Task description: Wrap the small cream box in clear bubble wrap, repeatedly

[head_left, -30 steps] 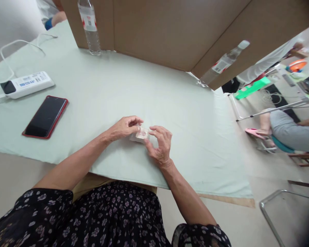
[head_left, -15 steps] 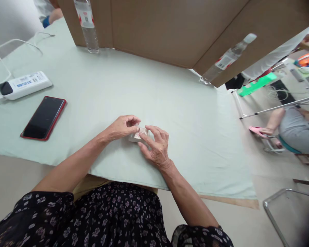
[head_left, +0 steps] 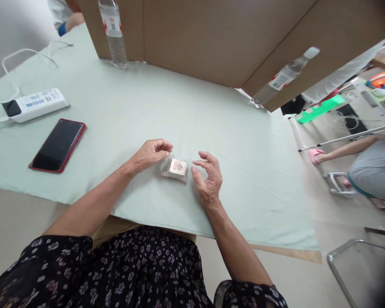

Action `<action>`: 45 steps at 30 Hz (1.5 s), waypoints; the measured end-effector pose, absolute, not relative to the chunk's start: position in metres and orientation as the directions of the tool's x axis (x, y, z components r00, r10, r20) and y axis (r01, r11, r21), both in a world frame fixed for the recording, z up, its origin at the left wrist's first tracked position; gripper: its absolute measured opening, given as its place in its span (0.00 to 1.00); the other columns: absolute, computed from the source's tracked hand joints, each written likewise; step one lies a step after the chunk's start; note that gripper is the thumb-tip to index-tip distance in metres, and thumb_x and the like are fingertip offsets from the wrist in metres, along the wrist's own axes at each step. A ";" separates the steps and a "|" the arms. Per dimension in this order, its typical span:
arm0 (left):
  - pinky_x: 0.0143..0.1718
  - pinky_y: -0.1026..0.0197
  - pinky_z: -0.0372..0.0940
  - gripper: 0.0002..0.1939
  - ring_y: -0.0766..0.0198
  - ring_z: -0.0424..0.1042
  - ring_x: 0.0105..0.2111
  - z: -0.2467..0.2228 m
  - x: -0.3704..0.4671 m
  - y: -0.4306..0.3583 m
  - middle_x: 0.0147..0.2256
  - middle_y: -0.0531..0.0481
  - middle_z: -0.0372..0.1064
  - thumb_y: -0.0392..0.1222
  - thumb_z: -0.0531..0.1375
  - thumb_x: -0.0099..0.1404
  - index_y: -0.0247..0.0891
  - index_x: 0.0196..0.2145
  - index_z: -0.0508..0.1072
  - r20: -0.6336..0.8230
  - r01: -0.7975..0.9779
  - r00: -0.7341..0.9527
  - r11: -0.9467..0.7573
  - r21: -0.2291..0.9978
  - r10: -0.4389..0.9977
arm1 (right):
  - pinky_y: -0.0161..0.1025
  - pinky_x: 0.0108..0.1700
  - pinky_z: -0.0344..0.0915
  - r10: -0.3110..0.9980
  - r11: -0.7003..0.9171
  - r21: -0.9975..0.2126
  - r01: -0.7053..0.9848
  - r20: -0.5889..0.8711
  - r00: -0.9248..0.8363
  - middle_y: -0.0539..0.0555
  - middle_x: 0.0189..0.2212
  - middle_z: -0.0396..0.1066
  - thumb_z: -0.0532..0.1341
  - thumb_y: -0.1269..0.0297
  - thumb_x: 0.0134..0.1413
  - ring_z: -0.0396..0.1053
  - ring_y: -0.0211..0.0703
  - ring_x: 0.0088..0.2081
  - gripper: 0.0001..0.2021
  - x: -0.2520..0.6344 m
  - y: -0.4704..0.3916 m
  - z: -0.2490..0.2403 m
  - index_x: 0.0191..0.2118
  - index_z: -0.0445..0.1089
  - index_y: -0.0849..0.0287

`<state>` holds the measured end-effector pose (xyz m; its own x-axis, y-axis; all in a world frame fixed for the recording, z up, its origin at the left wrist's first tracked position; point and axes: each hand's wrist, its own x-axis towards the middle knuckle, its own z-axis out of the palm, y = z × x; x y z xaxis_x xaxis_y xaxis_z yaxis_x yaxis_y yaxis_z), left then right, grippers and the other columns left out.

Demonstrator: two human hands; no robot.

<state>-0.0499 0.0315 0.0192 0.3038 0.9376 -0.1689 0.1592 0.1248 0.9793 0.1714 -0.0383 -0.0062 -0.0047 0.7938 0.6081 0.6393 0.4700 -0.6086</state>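
Observation:
A small pale block in clear wrapping [head_left: 177,167], with reddish marks on its top, lies on the table in front of me. The wrapping's edge spreads out along its near side. Just off its upper left corner is my left hand [head_left: 150,153], its fingers curved and a gap left between thumb and forefinger; it holds nothing. On the other side my right hand [head_left: 209,177] is open, thumb and fingers apart, a short way from the block. What kind of thing the wrapped block is, I cannot tell.
A phone in a red case [head_left: 57,145] and a white power strip [head_left: 37,105] with cables lie at left. Water bottles [head_left: 115,45] [head_left: 284,79] stand against a brown cardboard screen [head_left: 192,38]. Beyond the table's right edge are a seated person [head_left: 372,167] and a metal frame [head_left: 343,139].
Both hands have let go of the wrapped block. My right hand has drawn away to the right and opened; my left has shifted slightly up and left. The block now lies uncovered.

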 end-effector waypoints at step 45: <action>0.47 0.58 0.66 0.34 0.62 0.72 0.41 0.009 -0.025 0.020 0.45 0.47 0.70 0.45 0.65 0.49 0.40 0.53 0.61 -0.139 -0.280 0.311 0.230 0.932 0.940 | 0.52 0.54 0.67 0.830 0.440 -0.415 0.796 0.527 -0.184 0.60 0.53 0.73 0.58 0.65 0.62 0.70 0.52 0.55 0.05 0.184 0.103 0.035 0.35 0.70 0.55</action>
